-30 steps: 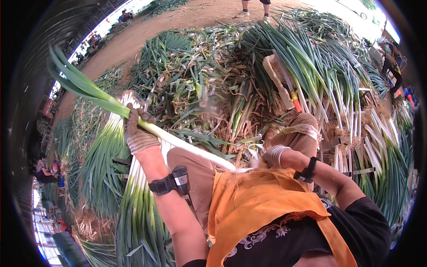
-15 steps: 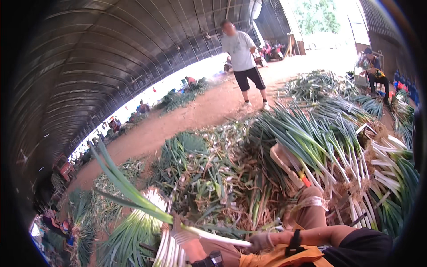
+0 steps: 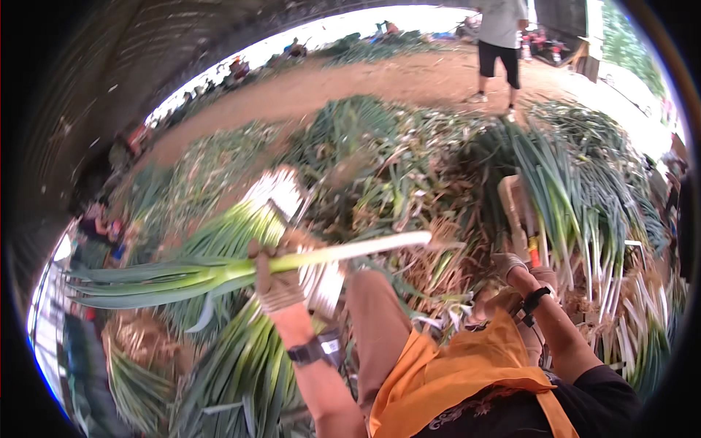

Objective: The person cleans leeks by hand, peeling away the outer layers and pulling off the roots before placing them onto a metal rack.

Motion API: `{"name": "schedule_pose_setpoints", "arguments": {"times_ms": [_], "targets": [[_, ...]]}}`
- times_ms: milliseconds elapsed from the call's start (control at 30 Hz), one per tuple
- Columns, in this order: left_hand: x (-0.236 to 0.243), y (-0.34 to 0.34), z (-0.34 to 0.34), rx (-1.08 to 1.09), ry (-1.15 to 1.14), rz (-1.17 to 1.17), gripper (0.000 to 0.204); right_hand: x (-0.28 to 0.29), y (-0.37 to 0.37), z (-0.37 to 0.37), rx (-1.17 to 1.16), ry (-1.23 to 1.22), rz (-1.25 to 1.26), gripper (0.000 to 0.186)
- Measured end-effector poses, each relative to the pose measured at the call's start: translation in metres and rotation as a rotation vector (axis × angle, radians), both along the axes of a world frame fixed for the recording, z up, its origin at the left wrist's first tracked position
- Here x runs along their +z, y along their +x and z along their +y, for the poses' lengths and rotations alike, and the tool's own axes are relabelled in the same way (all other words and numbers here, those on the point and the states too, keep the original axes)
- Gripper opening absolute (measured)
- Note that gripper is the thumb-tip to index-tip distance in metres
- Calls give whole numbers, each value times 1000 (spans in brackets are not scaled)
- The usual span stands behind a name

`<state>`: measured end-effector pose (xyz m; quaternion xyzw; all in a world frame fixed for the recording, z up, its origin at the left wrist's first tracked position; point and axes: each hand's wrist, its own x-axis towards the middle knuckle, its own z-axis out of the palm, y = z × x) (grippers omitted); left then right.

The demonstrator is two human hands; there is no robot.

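Note:
My left hand [image 3: 277,281], in a pale knit glove, is closed around a long green onion [image 3: 343,252]. Its green leaves spread leftward and its white stalk points right, with the root end blurred. Under and beside that hand lie bundled green onions [image 3: 234,372] and a white-stemmed stack [image 3: 321,285]. Over by my right knee, my gloved right hand [image 3: 509,266] is beside a red-and-yellow object [image 3: 534,252] at the edge of a beige tray-like piece [image 3: 511,208]. Its fingers are too small and partly hidden to read.
Loose leaves and trimmings [image 3: 394,175] cover the ground ahead. A large heap of green onions [image 3: 562,197] stands at the right. Beyond, a person in black shorts [image 3: 499,62] stands on the dirt floor [image 3: 409,77]. My orange apron [image 3: 453,365] lies over my lap.
My right hand has left the onion's white end and moved right to the red-and-yellow object. My left hand has swung the onion nearly level, leaves to the left. The view has tilted down.

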<state>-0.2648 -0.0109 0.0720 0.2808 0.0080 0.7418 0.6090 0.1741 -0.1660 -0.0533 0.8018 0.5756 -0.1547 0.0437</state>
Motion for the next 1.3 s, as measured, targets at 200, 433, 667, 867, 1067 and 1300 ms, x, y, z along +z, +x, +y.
{"name": "schedule_pose_setpoints", "arguments": {"times_ms": [200,433,667,867,1067,1300], "targets": [[-54,0,-38,-166,-7,-24,30,15,-151,47,-42,116,1461,41],[-113,35,-88,-279,-251,-17,36,16,-179,74,-223,206,2160,48],[-103,12,-135,-581,-604,961,20,14,-165,36,-258,352,2029,42],[-26,8,-71,340,627,1996,51,62,-158,17,27,461,1642,42],[11,-12,-34,-418,15,2419,30,64,-152,79,355,691,1545,35],[130,-43,-56,778,-97,2888,27,64,-186,137,108,227,1831,29]]}}
